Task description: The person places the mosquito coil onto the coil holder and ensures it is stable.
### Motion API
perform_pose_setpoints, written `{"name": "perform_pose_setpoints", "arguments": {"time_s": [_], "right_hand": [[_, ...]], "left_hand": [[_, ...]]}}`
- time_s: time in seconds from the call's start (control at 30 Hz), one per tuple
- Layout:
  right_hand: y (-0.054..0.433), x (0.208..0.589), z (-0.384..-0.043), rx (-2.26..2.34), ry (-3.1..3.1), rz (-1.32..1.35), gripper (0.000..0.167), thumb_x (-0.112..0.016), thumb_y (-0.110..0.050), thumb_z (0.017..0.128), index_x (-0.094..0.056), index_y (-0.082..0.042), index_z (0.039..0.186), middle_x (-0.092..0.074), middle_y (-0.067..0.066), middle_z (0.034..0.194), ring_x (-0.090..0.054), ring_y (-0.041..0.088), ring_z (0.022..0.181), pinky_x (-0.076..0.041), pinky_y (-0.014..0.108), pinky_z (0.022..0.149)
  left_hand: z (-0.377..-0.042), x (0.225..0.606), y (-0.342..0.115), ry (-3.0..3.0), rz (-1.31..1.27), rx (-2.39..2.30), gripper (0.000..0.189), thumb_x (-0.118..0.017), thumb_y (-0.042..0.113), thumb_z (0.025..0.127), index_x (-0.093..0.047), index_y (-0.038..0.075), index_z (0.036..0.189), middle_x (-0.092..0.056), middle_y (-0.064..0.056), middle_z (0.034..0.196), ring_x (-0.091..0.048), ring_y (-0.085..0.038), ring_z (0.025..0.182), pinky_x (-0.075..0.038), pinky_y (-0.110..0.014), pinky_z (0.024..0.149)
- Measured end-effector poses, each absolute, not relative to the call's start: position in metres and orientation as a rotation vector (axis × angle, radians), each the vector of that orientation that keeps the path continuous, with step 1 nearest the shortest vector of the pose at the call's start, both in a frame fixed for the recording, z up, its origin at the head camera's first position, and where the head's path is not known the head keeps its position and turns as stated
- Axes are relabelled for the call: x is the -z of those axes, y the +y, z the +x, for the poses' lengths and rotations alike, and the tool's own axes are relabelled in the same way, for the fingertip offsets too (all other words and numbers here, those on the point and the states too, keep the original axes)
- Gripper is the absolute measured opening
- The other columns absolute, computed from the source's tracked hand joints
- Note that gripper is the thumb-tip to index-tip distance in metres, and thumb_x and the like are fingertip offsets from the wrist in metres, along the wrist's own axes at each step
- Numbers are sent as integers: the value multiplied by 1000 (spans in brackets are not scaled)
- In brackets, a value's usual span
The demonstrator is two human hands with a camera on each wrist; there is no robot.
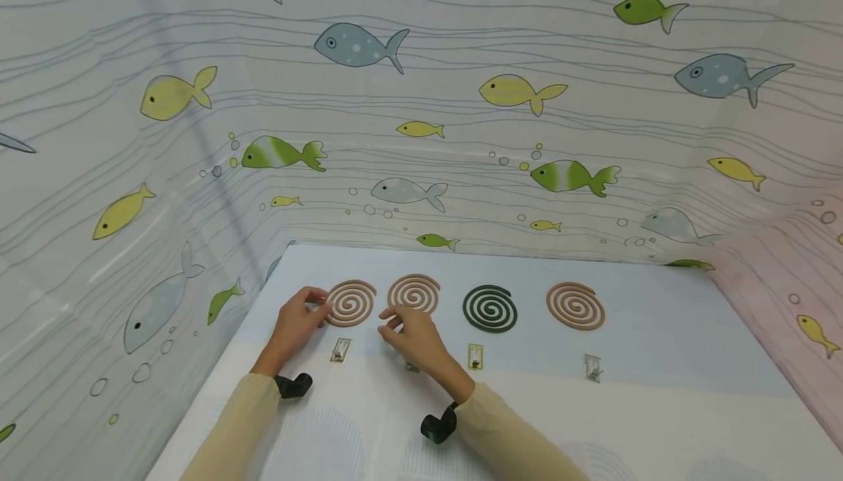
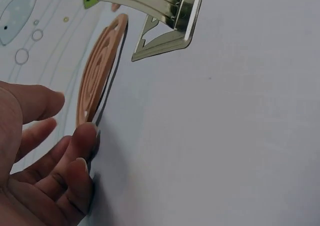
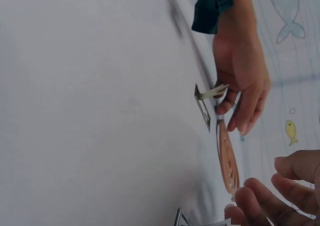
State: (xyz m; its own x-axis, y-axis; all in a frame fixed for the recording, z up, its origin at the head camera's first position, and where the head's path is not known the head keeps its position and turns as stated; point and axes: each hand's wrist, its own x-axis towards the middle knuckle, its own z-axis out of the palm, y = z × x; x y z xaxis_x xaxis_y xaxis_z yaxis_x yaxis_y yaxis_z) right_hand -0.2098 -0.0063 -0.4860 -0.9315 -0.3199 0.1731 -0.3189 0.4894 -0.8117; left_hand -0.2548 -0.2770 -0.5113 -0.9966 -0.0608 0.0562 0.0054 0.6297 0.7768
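A brown mosquito coil (image 1: 351, 304) lies flat at the left of the row. My left hand (image 1: 301, 322) is at its left edge, thumb and fingers apart and fingertips right at the rim; the left wrist view shows the coil (image 2: 100, 68) edge-on just past the fingertips. My right hand (image 1: 416, 340) hovers between this coil and a second brown coil (image 1: 421, 287), fingers loosely bent with nothing between them. It partly covers the second coil and a small metal coil stand (image 1: 412, 367). Another metal stand (image 1: 340, 350) lies just below the first coil.
Farther right on the white table (image 1: 658, 437) lie a dark green coil (image 1: 490, 309) and a third brown coil (image 1: 575, 306). Below them are a gold-toned stand (image 1: 476, 356) and a silver stand (image 1: 593, 368). A fish-patterned curtain (image 1: 461, 159) surrounds the back and sides.
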Motion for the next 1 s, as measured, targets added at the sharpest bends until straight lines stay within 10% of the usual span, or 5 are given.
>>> {"name": "perform_pose_setpoints", "arguments": {"time_s": [1.0], "right_hand": [[-45, 492, -240, 1724, 2363, -303, 43, -75, -17, 96, -61, 0, 133, -72, 2, 87, -69, 25, 69, -55, 32, 55]], "left_hand": [[-269, 514, -298, -2742, 190, 1727, 61, -81, 21, 91, -53, 5, 143, -56, -21, 140, -57, -17, 71, -52, -28, 59]]}}
